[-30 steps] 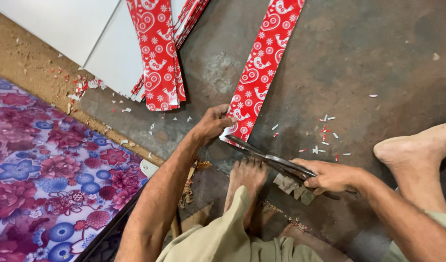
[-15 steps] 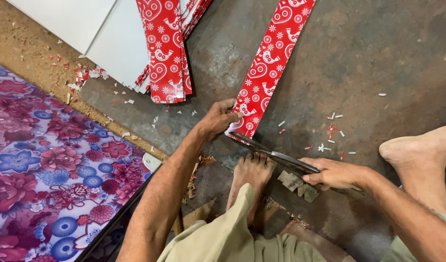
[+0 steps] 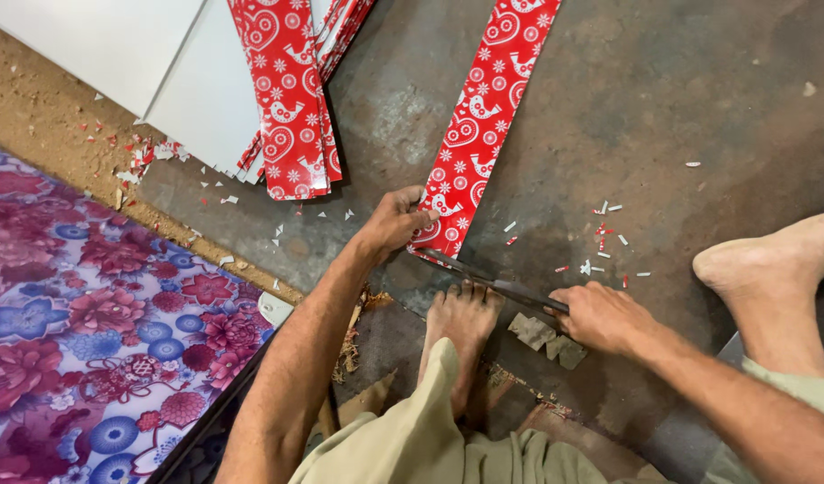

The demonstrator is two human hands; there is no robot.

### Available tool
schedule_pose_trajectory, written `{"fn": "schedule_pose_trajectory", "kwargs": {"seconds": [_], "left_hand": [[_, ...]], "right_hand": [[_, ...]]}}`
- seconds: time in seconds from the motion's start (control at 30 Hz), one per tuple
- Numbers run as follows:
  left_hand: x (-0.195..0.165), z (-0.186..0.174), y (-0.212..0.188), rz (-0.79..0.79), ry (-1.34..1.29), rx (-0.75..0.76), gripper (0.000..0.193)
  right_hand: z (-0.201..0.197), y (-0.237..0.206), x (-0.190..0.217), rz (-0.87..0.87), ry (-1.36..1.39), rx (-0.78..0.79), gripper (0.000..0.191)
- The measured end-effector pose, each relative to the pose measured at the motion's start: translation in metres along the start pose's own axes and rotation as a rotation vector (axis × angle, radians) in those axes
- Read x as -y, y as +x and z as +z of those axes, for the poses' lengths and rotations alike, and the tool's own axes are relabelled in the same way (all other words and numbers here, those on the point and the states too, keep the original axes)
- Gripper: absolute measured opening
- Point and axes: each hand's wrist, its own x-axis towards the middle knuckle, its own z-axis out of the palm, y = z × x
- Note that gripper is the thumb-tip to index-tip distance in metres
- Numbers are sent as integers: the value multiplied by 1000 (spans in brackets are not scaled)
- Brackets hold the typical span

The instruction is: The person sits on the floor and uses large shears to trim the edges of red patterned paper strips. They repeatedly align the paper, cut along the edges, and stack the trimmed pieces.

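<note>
A long red strip of patterned card (image 3: 483, 116) lies on the dark floor, running up and to the right. My left hand (image 3: 396, 220) grips its near end. My right hand (image 3: 600, 315) is closed on the handle of big metal shears (image 3: 497, 284), whose blades reach the strip's near edge. My left foot (image 3: 461, 327) rests just below the blades. My right foot (image 3: 770, 264) sits at the right.
A stack of red patterned strips (image 3: 291, 99) lies on white sheets (image 3: 206, 90) at the upper left. A floral mat (image 3: 80, 341) covers the left. Small paper scraps (image 3: 600, 242) dot the floor. Stone chunks (image 3: 546, 336) lie under the shears.
The view has shifted slightly. My left hand has drawn the strip's end closer to the shear blades. My right hand stays on the handle.
</note>
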Motion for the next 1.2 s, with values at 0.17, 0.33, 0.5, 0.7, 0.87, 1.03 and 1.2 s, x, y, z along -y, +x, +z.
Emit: {"fn": "schedule_pose_trajectory", "kwargs": {"seconds": [0.17, 0.33, 0.5, 0.7, 0.87, 1.03, 1.2], "left_hand": [[-4, 21, 13, 27, -115, -7, 22], [2, 120, 46, 80, -178, -80, 27], [10, 185, 60, 72, -315, -182, 45], [-16, 171, 48, 98, -352, -257, 45], [-59, 156, 13, 243, -159, -286, 31], [-108, 128, -36, 832, 297, -298, 29], [-176, 70, -73, 630, 79, -324, 34]], "right_hand": [[74, -16, -11, 89, 324, -171, 26], [194, -40, 28, 368, 1557, -290, 40], [214, -72, -33, 267, 1654, -274, 57], [218, -110, -75, 253, 1837, -173, 73], [229, -80, -93, 241, 1940, -279, 69], [236, -44, -108, 326, 1826, -623, 50], [237, -26, -140, 114, 1480, -653, 47]]}}
